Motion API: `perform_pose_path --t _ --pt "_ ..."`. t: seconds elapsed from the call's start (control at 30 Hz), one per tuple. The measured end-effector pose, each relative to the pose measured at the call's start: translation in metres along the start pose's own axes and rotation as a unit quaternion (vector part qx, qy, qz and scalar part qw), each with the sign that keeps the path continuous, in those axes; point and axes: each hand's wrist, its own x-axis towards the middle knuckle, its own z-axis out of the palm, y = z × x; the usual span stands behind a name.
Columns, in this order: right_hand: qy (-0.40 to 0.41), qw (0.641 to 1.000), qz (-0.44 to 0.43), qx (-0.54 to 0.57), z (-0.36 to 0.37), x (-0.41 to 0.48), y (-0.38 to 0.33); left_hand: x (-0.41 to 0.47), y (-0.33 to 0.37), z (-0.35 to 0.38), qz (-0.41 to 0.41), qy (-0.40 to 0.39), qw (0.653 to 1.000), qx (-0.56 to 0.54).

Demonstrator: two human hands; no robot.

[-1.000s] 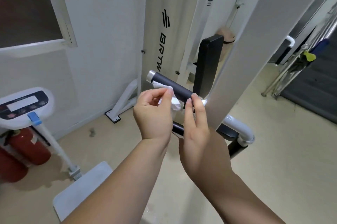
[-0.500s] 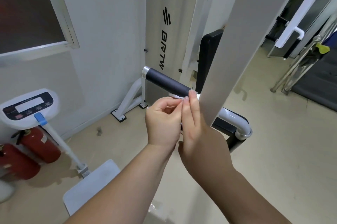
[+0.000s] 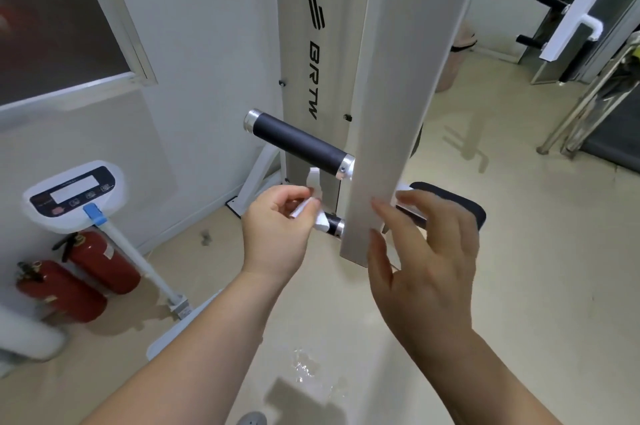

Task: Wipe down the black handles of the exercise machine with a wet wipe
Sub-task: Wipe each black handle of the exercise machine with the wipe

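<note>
Now wipe [image 3: 320,221] in left hand [image 3: 277,229]

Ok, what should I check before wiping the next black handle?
1. Wipe in hand: ok. The left-hand grip pinches the wet wipe.
2. Other hand free: ok. The right-hand grip is open and holds nothing.
3. Upper black handle uncovered: ok, nothing touches it.
4. Lower black handle in plain sight: not ok, mostly hidden behind the wipe and hand.
5. Wipe wet enough: cannot tell.
</note>
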Motion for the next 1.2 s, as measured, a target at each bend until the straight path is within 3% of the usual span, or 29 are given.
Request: perform_pose_path --t 0.17,0.37,0.6,0.77,0.9,1.0,1.2 --pt "-0.077 0.996 0.022 -0.034 0.011 -0.005 -0.003 -0.015 -0.027 -0.025 0.076 0.013 0.989 0.13" --pt "-0.1 0.989 0.023 -0.107 0.018 -0.012 -0.029 -0.024 -0.053 -0.055 0.216 0.014 0.943 0.254" --pt "-0.141 0.974 0.064 -0.163 0.025 -0.006 -0.038 -0.034 -0.075 -0.055 0.299 -0.087 0.921 0.233" --pt "-0.143 0.966 0.11 -0.186 0.035 -0.001 -0.044 -0.009 -0.063 -0.042 0.334 -0.086 0.922 0.176" --pt "-0.135 0.961 0.129 -0.203 0.042 -0.001 -0.045 0.023 -0.071 -0.025 0.384 -0.15 0.881 0.233" --pt "-0.134 0.958 0.14 -0.211 0.044 0.0 -0.046 0.05 -0.091 -0.036 0.425 -0.128 0.85 0.286" --pt "-0.102 0.964 0.144 -0.198 0.051 0.003 -0.047 0.081 -0.092 -0.06 0.371 -0.101 0.887 0.256"
